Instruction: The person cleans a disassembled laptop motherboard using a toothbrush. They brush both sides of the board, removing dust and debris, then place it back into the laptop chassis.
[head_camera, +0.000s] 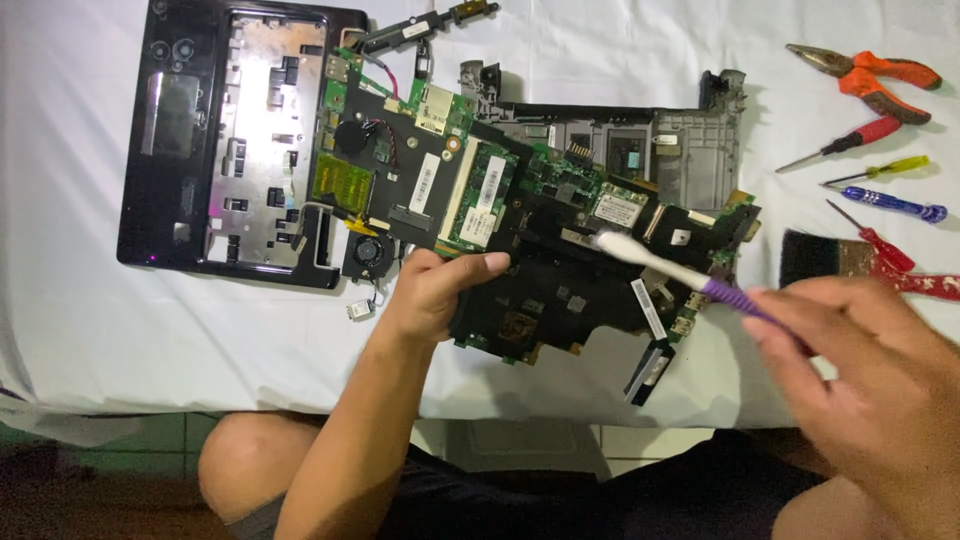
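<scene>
**Brush head on the board, handle running out to four o'clock**

We hold the dark motherboard (560, 270) by its near-left edge in our left hand (440, 290), the grip closed on it with the thumb lying flat over the top face. Our right hand (870, 370) is closed around the purple end of a toothbrush (660, 265), fingers wrapped on the handle.

The relation that counts: the white brush head sits on the middle of the board, at about ten o'clock from the right hand, and the toothbrush's long axis runs from ten o'clock down to four o'clock. The left hand lies at about eight o'clock from the brush head and is nearer to it than the right, which is out past the board's right edge.

Counting what lies on the white-covered table (150, 320): one motherboard in hand and a second, green one (400, 170) at eleven o'clock; one black laptop casing (230, 140) at the far left; one grey frame (660, 150) at twelve o'clock behind the held board. At two o'clock we count one pair of orange-handled pliers (870, 80) and four screwdrivers (880, 170): two red, one yellow and one blue. One flat paintbrush (830, 258) lies at three o'clock, just beyond our right hand.
</scene>
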